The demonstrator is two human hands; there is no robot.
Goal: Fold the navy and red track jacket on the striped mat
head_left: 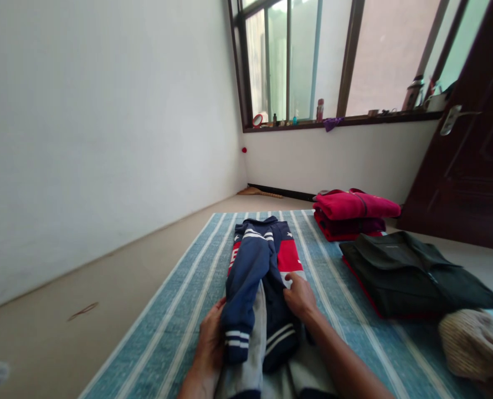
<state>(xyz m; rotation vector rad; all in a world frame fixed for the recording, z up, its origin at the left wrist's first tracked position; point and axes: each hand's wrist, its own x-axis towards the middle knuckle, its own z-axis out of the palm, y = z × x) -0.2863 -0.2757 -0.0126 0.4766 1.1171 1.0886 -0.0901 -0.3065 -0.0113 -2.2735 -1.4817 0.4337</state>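
Observation:
A navy, red and white jacket (pixel 258 260) lies lengthwise on a blue striped mat (pixel 180 310), its sleeves folded in over the body. My left hand (pixel 210 338) grips the left edge by the striped cuff, fingers curled under the cloth. My right hand (pixel 298 293) is closed on the right side, pinching the fabric near the red and white panel. The lower hem of the jacket is hidden by my arms.
A folded red garment stack (pixel 354 213) and a folded dark green jacket (pixel 408 274) lie on the mat to the right. A beige knit item (pixel 474 343) sits at the right edge. A dark door (pixel 471 155) stands behind; a window sill (pixel 338 121) holds bottles.

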